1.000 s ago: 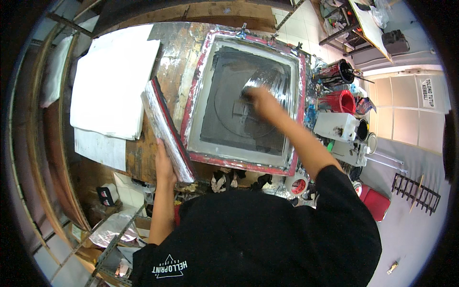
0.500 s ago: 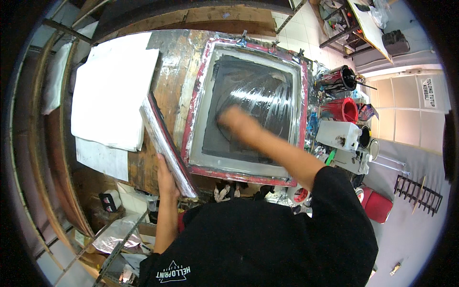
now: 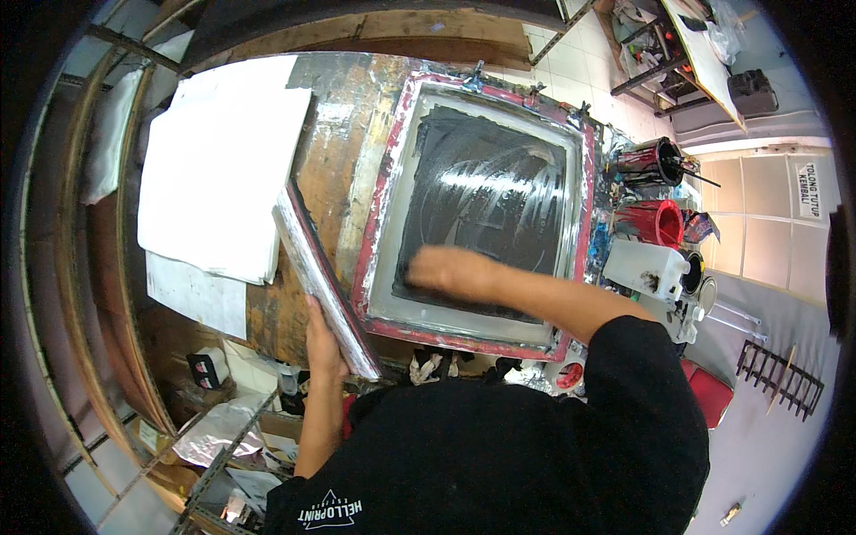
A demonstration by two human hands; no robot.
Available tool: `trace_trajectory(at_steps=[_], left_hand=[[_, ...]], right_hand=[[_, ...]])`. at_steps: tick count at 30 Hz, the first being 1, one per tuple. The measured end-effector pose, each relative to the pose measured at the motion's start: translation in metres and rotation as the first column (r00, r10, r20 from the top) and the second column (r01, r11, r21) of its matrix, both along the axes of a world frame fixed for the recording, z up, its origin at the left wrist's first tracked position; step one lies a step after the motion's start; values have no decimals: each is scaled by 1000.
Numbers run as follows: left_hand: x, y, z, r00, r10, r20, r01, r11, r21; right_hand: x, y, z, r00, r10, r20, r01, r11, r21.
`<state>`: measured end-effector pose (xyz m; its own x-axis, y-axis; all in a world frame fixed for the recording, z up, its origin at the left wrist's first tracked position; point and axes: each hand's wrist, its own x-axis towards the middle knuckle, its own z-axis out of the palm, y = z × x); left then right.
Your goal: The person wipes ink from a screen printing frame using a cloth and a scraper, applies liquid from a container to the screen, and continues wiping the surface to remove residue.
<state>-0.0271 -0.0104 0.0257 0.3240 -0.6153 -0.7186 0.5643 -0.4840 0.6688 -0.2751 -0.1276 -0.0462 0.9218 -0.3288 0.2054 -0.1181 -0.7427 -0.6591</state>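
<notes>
A printing screen with a paint-stained red frame lies on the work table, its dark mesh wet and streaked with shine. My right hand is closed over the near left part of the mesh, its arm reaching across the near right corner. What its fingers press down is hidden; only a dark patch shows at their edge. Left of the screen, a long paint-streaked bar stands slanted, white and dark red along its sides. My left hand grips it near its lower end.
White paper sheets lie stacked at the table's left. Metal clamps sit along the screen's far edge. At the right stand a black-stained pot, a red paint pot and a white jug. Shelving lines the left side.
My right hand has moved nearer me across the mesh, toward its near left corner. The left hand keeps its hold on the bar. The whole view has shifted slightly.
</notes>
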Motion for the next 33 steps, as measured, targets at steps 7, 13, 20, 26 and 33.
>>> trace_trajectory(at_steps=[7,13,20,26,33], left_hand=[[3,-3,4,990,-139,14,139,990,4],[8,5,-8,998,-39,42,38,999,34],[10,1,0,990,-143,18,143,990,14],[0,-4,5,999,-39,28,39,999,12],[7,2,2,990,-141,24,141,990,16]], right_hand=[[-50,-200,-47,628,-770,116,765,584,-271],[0,-68,-25,991,-109,-72,113,992,50],[-26,-156,-54,681,-726,91,726,655,-209],[1,-118,-50,831,-552,71,556,821,-126],[-81,-57,-41,725,-666,-174,632,744,-217]])
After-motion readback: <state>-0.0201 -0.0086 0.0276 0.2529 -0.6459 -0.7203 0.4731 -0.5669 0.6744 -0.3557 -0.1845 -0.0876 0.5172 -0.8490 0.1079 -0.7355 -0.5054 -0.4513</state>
